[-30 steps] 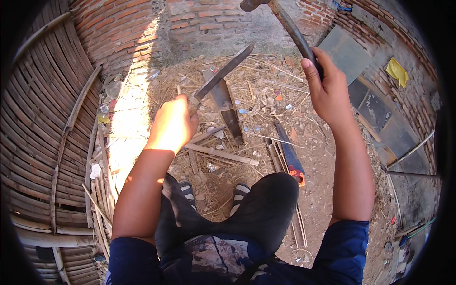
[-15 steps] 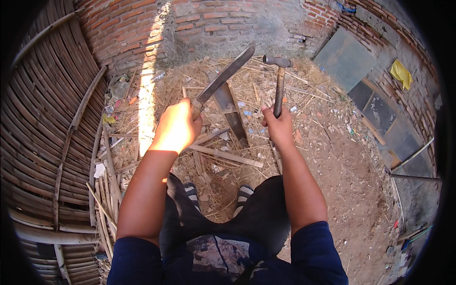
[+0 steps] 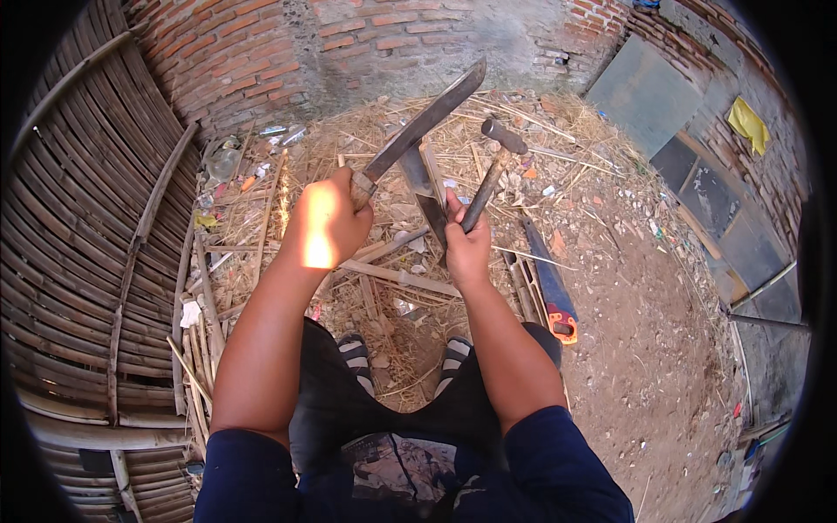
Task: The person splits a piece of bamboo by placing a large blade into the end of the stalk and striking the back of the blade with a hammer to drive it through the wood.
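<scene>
In my left hand (image 3: 327, 218), closed around its wooden handle, is a machete (image 3: 423, 122) with its long dark blade slanting up to the right. My right hand (image 3: 468, 244) grips a hammer (image 3: 488, 187) low on the handle, its metal head up and to the right. Between the two tools stands or lies a dark, trough-like length of material (image 3: 427, 199), perhaps split bamboo. The machete blade passes across its far end; whether they touch I cannot tell. My right fingers overlap its near part, and contact there is unclear.
A handsaw (image 3: 549, 283) with an orange handle lies on the ground right of my knees. Wooden strips (image 3: 401, 277) and straw litter the ground ahead. A bamboo slat wall (image 3: 78, 244) rises at left, a brick wall (image 3: 392, 35) ahead, and grey panels (image 3: 645, 96) lean at right.
The right hand with the hammer has moved left and nearer, toward the trough-like length, and the hammer has tilted right. The machete has risen slightly up and right. The handsaw has come into sight.
</scene>
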The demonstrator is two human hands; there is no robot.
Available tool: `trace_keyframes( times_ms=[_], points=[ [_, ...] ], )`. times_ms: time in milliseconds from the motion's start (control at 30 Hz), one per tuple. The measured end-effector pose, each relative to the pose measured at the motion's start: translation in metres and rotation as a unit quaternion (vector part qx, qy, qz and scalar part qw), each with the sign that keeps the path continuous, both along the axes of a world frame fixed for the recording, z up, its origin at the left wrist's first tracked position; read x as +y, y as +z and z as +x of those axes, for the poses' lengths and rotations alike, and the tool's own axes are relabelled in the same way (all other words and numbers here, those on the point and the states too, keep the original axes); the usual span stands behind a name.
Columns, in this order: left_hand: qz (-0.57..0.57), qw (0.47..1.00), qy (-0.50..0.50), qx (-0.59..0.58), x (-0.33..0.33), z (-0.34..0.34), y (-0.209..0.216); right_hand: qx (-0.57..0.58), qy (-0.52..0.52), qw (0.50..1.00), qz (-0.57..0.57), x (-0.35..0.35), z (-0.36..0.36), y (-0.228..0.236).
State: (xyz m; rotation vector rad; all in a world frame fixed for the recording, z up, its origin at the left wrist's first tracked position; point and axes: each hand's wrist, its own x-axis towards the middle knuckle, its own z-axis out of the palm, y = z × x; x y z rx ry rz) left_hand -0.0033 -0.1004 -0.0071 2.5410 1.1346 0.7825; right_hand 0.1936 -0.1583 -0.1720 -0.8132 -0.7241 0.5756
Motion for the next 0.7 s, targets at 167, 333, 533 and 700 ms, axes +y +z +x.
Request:
trace_keyframes(
  times_ms=[167, 333, 533, 700],
  points=[
    [-0.003, 1.0, -0.011, 0.018, 0.016, 0.015, 0.006, -0.063, -0.044, 0.997, -0.02, 0.007, 0.009, -0.006],
    [-0.002, 0.999, -0.016, 0.042, 0.017, 0.034, 0.022, -0.145, -0.063, 0.983, -0.091, -0.006, 0.026, 0.019],
    [0.015, 0.995, -0.022, 0.099, 0.003, 0.056, 0.038, -0.262, -0.163, 0.93, -0.202, -0.083, 0.078, 0.093],
    [0.032, 0.995, -0.004, 0.091, 0.0, 0.046, 0.034, -0.462, -0.266, 0.816, -0.223, -0.149, 0.094, 0.216]
  ],
)
